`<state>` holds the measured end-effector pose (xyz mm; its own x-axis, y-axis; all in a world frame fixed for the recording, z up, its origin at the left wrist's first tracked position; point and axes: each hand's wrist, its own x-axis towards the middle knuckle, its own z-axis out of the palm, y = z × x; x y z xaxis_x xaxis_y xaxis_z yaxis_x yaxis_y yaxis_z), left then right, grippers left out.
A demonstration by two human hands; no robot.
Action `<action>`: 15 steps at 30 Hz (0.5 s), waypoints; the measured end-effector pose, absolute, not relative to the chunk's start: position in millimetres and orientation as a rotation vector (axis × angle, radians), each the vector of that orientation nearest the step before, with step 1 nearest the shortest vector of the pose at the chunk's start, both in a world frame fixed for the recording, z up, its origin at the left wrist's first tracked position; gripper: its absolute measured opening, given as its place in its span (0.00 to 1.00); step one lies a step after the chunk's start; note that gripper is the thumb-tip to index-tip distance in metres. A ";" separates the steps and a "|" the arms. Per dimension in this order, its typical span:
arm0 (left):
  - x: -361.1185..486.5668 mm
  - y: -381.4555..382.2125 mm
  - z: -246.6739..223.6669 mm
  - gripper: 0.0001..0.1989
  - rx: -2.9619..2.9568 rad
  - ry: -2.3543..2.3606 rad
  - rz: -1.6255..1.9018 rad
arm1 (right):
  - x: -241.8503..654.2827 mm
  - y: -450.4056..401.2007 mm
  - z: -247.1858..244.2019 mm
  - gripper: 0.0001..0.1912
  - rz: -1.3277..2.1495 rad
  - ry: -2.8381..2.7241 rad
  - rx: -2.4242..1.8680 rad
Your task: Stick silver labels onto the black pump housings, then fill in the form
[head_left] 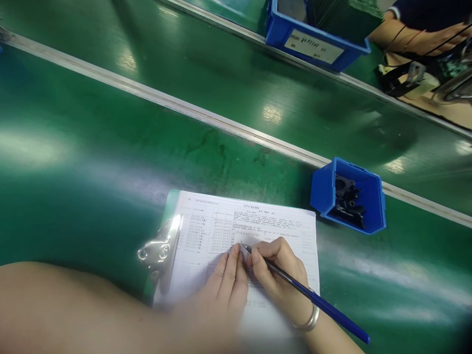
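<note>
A pen [306, 291] with a dark grip and a long blue end is pinched in my right hand [285, 275]. Its tip touches a small white slip [246, 236] bearing handwriting. Beneath the slip lies a printed sheet [201, 241] with a table and dense text, held by the metal clip [162, 250] of a green clipboard [171, 199]. My left hand [224, 285] rests flat on the paper, fingers extended, fingertips at the slip's lower edge near the pen tip. A bracelet circles my right wrist.
Right of the clipboard stands a small blue bin [322, 194] with black parts inside. A metal strip [206, 115] crosses the green surface. Beyond it, a labelled blue crate [313, 46] holds dark green sheets, and another person's arm [416, 39] shows at top right.
</note>
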<state>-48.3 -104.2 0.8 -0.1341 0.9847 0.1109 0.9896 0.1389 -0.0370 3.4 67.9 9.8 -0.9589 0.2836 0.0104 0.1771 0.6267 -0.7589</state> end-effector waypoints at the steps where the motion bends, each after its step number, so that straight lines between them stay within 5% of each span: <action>1: -48.4 -104.6 0.9 0.44 -1.992 -2.284 -0.067 | 4.4 67.8 9.3 0.08 1.234 -2.716 -0.405; 15: -49.4 -103.5 0.8 0.44 -2.005 -2.254 -0.039 | 5.0 67.6 9.4 0.08 1.194 -2.661 -0.477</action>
